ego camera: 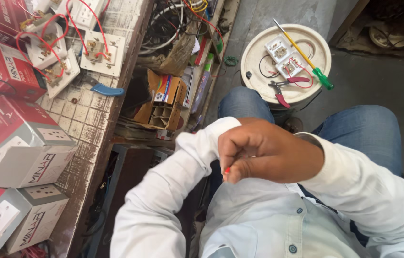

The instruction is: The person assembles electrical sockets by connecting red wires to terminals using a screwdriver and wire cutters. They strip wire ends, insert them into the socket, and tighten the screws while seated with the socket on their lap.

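Pinch on red wire tip (pixel 227 170)

Close to the chest, the right hand (pixel 269 153) is fisted tight, nipping the red wire tip beside the left cuff (pixel 202 141). The left hand is hidden. Any cutting would mean reaching to the pliers (pixel 281 91) on the far bucket lid (pixel 254 67).

A worn, white-tiled workbench (pixel 92 119) stands on the left, beside a grey concrete floor (pixel 383 81) in daylight.

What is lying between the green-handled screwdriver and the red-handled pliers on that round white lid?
In the head view, two white switch plates with red wires lie between the screwdriver and the pliers on the lid.
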